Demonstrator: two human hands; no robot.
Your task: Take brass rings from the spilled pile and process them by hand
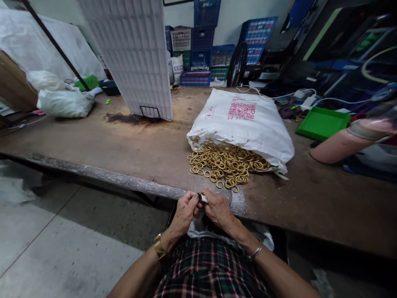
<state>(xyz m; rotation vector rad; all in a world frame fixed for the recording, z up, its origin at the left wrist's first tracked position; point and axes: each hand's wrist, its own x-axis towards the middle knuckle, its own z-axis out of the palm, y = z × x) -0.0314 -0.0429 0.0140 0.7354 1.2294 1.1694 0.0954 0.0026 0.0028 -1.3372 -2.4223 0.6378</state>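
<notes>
My left hand [187,209] and my right hand [217,209] meet at the table's front edge, above my lap. The fingers of my right hand are closed on a small pale tool [204,198], perhaps a blade or clip. My left hand's fingers are pinched together at the tool's dark tip; what they hold is too small to make out. Just beyond my hands, a heap of brass-coloured rings [225,163] spills from the open mouth of a white sack [245,120] with red print, lying on its side on the brown table [149,149].
A tall white ribbed panel [136,58] stands behind on the left, near white bags [65,103]. On the right are a green tray [323,124] and a pink bottle [341,145]. Blue crates [203,39] and a black fan [238,64] are at the back.
</notes>
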